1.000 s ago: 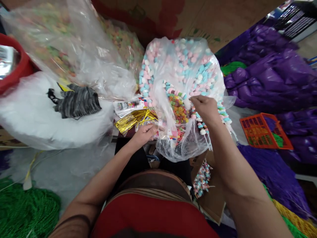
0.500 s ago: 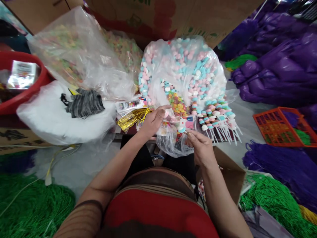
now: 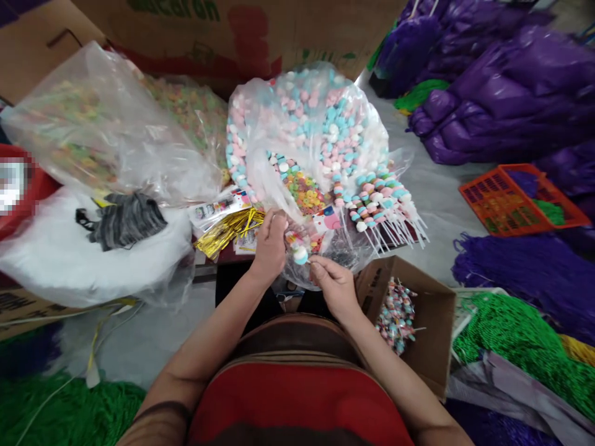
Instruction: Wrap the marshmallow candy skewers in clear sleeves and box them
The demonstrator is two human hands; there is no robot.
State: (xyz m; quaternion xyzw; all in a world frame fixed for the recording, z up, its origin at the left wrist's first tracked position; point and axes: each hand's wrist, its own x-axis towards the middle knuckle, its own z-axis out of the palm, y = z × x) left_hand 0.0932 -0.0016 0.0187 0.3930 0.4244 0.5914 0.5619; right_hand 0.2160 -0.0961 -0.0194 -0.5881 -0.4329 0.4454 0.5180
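My right hand (image 3: pixel 332 282) pinches the stick of a candy skewer (image 3: pixel 300 253), whose white and blue pieces show between my hands. My left hand (image 3: pixel 272 241) is closed at the skewer's far end, beside clear plastic; what its fingers grip is hidden. Just beyond lies an open bag of pink, blue and white candies (image 3: pixel 307 111), with colourful gummy rings (image 3: pixel 307 192) in its near part. Finished-looking skewers (image 3: pixel 383 201) lie in a pile to the right, white sticks toward me. Gold twist ties (image 3: pixel 230 232) and printed wrappers (image 3: pixel 218 209) are left of my left hand.
A cardboard box (image 3: pixel 430 334) holding wrapped skewers stands at my lower right. Further right is an orange basket (image 3: pixel 493 201). On the left are a white bag (image 3: pixel 153 266) with a grey striped cloth (image 3: pixel 127 220) on it, and a red tub (image 3: pixel 39 192).
The view has turned right. Both hands have come closer together and nearer to my body, with the skewer still in my right fingers. More of the cardboard box shows.
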